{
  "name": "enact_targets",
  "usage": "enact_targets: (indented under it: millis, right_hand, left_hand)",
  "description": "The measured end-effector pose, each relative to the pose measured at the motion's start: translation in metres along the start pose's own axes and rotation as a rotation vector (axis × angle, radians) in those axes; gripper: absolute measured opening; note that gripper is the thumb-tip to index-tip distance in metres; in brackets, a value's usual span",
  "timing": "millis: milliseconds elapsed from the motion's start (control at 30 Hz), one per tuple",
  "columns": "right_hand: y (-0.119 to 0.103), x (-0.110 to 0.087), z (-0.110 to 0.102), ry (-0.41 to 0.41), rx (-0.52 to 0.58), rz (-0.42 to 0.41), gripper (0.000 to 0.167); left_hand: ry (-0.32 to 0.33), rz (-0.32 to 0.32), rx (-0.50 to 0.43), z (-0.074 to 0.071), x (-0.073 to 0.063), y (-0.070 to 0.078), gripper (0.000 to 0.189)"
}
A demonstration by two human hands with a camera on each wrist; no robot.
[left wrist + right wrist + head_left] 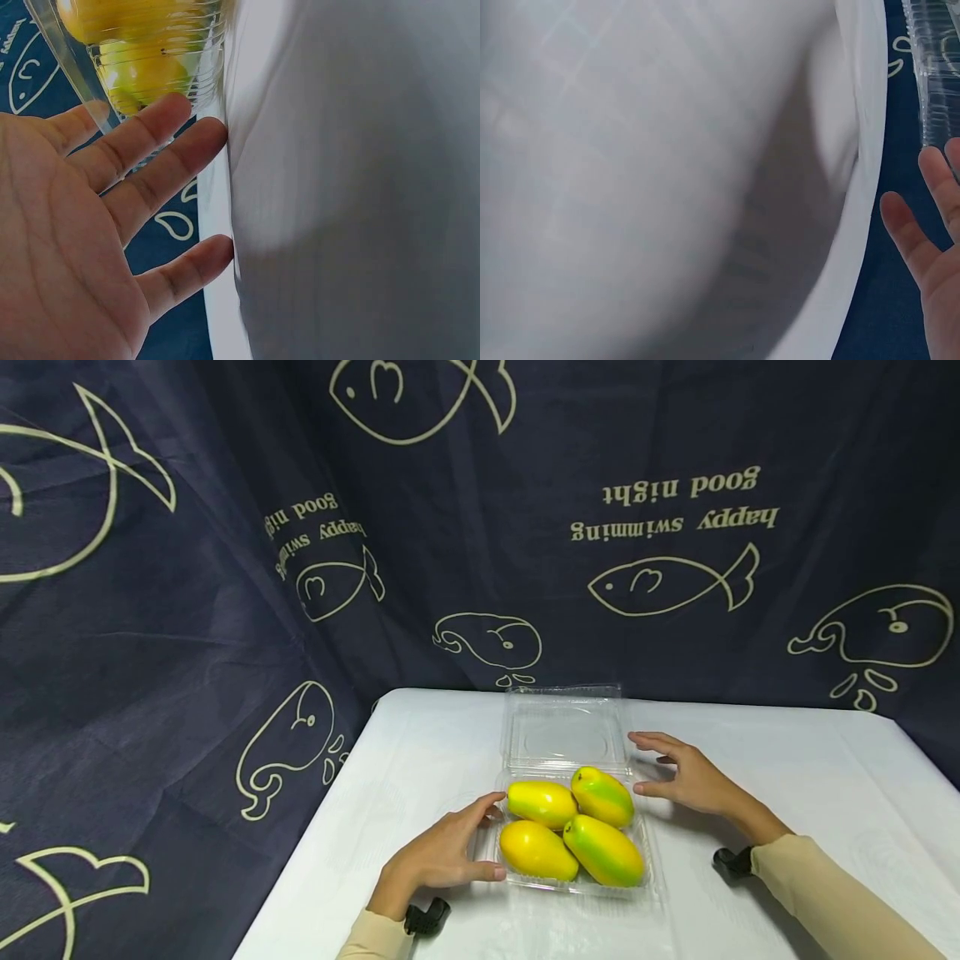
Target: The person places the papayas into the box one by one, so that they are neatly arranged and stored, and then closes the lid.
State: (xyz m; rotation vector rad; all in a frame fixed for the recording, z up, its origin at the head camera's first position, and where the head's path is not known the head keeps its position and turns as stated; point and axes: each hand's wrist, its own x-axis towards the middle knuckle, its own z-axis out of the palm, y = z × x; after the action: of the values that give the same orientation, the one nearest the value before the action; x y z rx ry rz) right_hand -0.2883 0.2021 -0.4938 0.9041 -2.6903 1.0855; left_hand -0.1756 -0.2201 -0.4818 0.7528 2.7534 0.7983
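Several yellow-green mangoes [606, 850] lie in two rows inside a clear plastic clamshell box [654, 893]. Its lid [566, 727] is folded back, away from the person. At the box's left side is the left hand [438, 853], its thumb and forefinger spread, with the fingertips right at the wall. The left wrist view shows the same hand's fingers [154, 180] extended beside the box, holding nothing. On the other side, the right hand [693, 777] hovers near the hinge end, fingers parted and no object in them. Its fingers [911, 229] look relaxed in the right wrist view.
A white cloth covers the table [420, 752]. Behind it and along the left hangs a dark blue curtain [480, 543] printed with fish and whales. Each wrist wears a small black device [427, 917].
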Motion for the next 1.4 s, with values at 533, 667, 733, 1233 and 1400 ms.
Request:
enact_targets:
  millis: [533,667,733,1233,1400]
  right_hand:
    - [0.000,-0.003,-0.003,0.052,0.028,-0.038,0.089]
    - [-0.004,-0.005,-0.002,0.062,0.048,-0.039,0.090]
    - [-0.006,-0.006,-0.003,0.069,0.055,-0.041,0.090]
    - [-0.011,-0.011,0.003,0.210,0.007,-0.098,0.088]
    - [-0.014,-0.016,0.005,0.230,0.001,-0.114,0.087]
  left_hand:
    - [-0.005,-0.015,-0.001,0.000,-0.001,0.001,0.099]
    - [-0.010,-0.012,-0.007,0.000,-0.001,0.001,0.100]
    - [-0.009,-0.008,-0.010,0.000,-0.001,0.001,0.100]
    - [-0.006,0.012,-0.006,-0.001,-0.001,-0.001,0.100]
    - [-0.008,0.009,-0.020,0.001,-0.001,0.000,0.101]
